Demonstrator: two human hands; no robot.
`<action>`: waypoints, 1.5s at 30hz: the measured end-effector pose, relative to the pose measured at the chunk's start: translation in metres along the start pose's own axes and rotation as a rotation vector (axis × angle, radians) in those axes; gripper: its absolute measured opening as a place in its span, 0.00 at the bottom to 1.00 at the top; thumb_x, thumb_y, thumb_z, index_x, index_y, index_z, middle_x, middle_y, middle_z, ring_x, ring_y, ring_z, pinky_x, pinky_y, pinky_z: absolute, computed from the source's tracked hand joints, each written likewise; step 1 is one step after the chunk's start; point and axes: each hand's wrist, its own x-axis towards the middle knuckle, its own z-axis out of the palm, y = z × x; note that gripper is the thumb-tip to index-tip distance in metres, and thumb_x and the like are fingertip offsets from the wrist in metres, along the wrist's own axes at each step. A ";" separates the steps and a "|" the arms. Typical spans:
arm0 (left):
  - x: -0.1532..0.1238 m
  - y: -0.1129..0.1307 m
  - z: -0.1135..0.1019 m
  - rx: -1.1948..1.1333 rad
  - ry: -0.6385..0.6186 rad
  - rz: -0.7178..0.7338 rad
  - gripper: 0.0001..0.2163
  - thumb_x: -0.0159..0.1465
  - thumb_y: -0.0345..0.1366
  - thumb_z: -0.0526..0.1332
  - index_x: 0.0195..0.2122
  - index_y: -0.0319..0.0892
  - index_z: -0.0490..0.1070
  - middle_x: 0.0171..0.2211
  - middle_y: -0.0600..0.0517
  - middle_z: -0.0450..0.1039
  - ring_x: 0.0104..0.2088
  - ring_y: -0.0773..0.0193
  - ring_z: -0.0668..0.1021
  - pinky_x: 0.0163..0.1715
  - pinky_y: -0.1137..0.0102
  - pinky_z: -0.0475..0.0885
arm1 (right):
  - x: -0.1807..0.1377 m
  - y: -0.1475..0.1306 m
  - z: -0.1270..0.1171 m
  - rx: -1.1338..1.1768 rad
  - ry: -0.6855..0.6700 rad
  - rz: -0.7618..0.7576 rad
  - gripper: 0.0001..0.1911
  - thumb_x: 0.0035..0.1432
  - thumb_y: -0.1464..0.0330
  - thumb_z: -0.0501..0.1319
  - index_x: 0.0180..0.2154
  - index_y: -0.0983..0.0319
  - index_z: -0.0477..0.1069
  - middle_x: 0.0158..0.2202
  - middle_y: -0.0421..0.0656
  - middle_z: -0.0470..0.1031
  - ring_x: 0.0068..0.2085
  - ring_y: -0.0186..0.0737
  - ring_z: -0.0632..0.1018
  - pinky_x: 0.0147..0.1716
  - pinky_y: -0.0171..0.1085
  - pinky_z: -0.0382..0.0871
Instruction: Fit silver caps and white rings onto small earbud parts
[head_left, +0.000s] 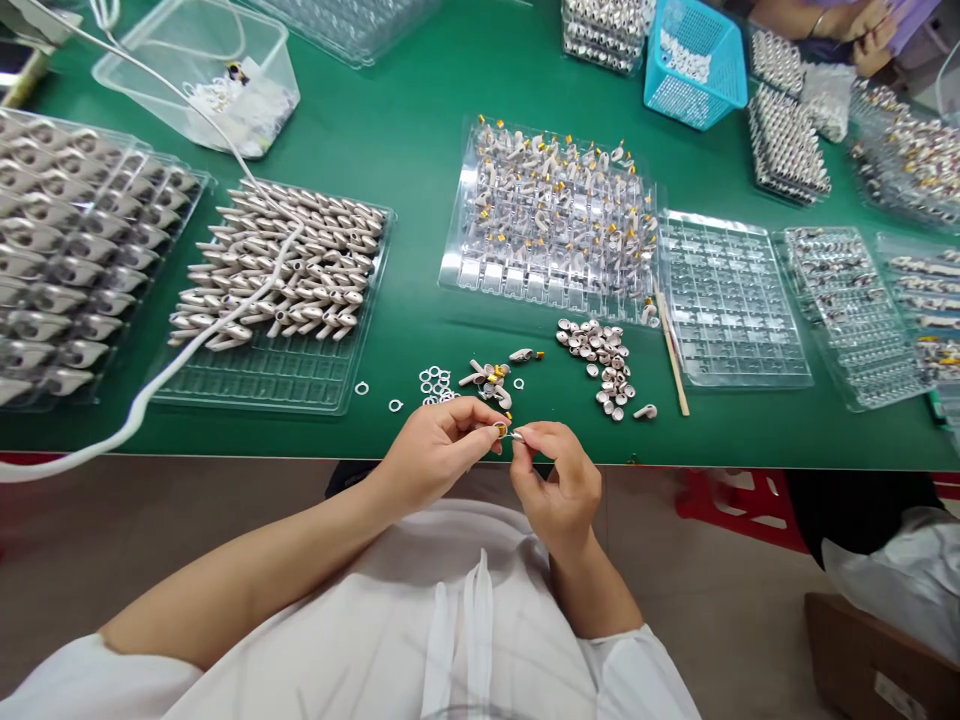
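At the table's near edge, my left hand (427,452) is closed, pinching a small earbud part (500,430) with a pale round rim and a gold-coloured middle. Close against it, my right hand (561,485) pinches a tiny silvery piece (517,436), too small to name. Just beyond the fingertips lies a small heap of earbud stem housings (491,378) with gold flex tabs. White rings (435,380) are scattered left of that heap, partly behind my left hand. To the right are several small beige cup-shaped caps (611,370) and a single earbud housing (645,411).
A clear tray (457,265) of gold-tabbed earbud parts stands ahead. Left is a tray (300,385) of stem shells, with a white cable (187,350) across it. A wooden stick (673,355) lies right. Farther back are a blue basket (694,100) and another person's hands (870,35).
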 end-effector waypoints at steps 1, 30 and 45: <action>0.000 0.000 -0.001 -0.003 -0.029 -0.042 0.07 0.58 0.36 0.61 0.32 0.38 0.75 0.25 0.54 0.75 0.20 0.72 0.70 0.21 0.77 0.67 | 0.000 0.001 0.001 -0.021 0.003 -0.046 0.16 0.56 0.80 0.62 0.44 0.58 0.70 0.35 0.43 0.78 0.37 0.38 0.79 0.34 0.39 0.78; 0.007 0.004 -0.019 0.027 -0.292 -0.223 0.12 0.59 0.41 0.62 0.33 0.35 0.76 0.24 0.53 0.72 0.20 0.73 0.69 0.20 0.76 0.62 | 0.013 0.003 -0.013 0.102 -0.325 -0.019 0.25 0.59 0.80 0.60 0.55 0.54 0.70 0.43 0.46 0.76 0.43 0.40 0.78 0.40 0.41 0.78; 0.009 0.001 -0.026 -0.085 -0.433 -0.264 0.13 0.63 0.43 0.63 0.32 0.36 0.74 0.29 0.49 0.78 0.21 0.72 0.72 0.22 0.76 0.68 | 0.020 0.007 -0.022 0.310 -0.432 0.095 0.17 0.60 0.78 0.60 0.48 0.56 0.74 0.43 0.45 0.78 0.45 0.40 0.79 0.42 0.41 0.78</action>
